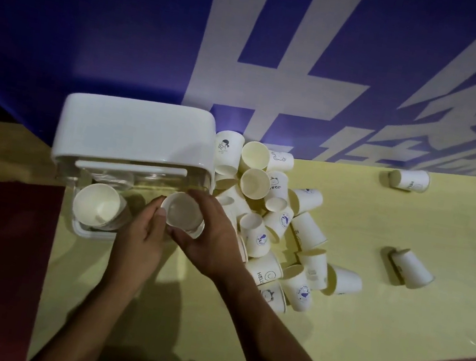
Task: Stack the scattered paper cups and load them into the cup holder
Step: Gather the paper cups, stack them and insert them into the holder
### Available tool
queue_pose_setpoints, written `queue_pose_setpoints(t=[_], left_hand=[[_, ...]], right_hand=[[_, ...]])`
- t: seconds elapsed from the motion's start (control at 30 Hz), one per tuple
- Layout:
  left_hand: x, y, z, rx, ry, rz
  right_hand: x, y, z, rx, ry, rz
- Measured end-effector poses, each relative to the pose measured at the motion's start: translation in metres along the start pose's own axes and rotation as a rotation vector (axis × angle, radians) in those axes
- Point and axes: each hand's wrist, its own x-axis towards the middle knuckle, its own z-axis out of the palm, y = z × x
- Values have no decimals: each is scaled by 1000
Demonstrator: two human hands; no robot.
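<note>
Two forearms reach in from below. The left hand and right hand curl round a cup stack, gripping it mouth-up from either side at the right of the holder. Another stack sits in the holder's left half. A cup pile lies on the surface just right.

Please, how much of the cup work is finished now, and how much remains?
Done: one stack of cups already sits in the cup holder, left side. In hand: the left hand and right hand hold a second stack at the holder. Left: a large pile of loose cups beside it, plus a far cup and a near cup farther right.
</note>
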Motion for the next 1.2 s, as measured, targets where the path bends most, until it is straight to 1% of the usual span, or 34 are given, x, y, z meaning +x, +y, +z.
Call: queue_pose_setpoints(t=[0.2, 0.37, 0.43, 0.5, 0.57, 0.6, 0.67, 0.77, 0.8, 0.9, 1.0, 1.1, 1.2], left_hand=[[6, -6, 6, 171, -3, -2], [9, -12, 6, 211, 1, -8], [6, -5, 5, 211, 30, -13], [-4, 6, 4, 215, 102, 14], [-21, 20, 7, 225, 173, 81], [-30, 28, 11, 239, 181, 125], [-39, 41, 28, 273, 132, 220], [-38, 67, 73, 247, -36, 268], [-37, 76, 89, 249, -75, 316], [-39, 112, 153, 285, -154, 481], [-36, 143, 227, 290, -233, 530], [-34, 168, 314, 367, -309, 583], [-32, 188, 398, 455, -360, 586]], right_hand=[[6, 16, 11, -61, -58, 50], [1, 23, 12, -57, -91, 56], [0, 21, 9, -63, -91, 39], [-5, 18, 0, -47, -51, 35], [-18, 20, -17, -20, 21, 61], [-26, 24, -27, -14, 62, 87], [-44, 39, -50, 14, 137, 159], [-68, 72, -98, 22, 270, 289], [-75, 82, -116, 28, 304, 323], [-106, 116, -180, 47, 421, 406], [-136, 155, -236, 48, 529, 487], [-163, 201, -286, 47, 582, 535], [-185, 248, -326, 27, 565, 553]])
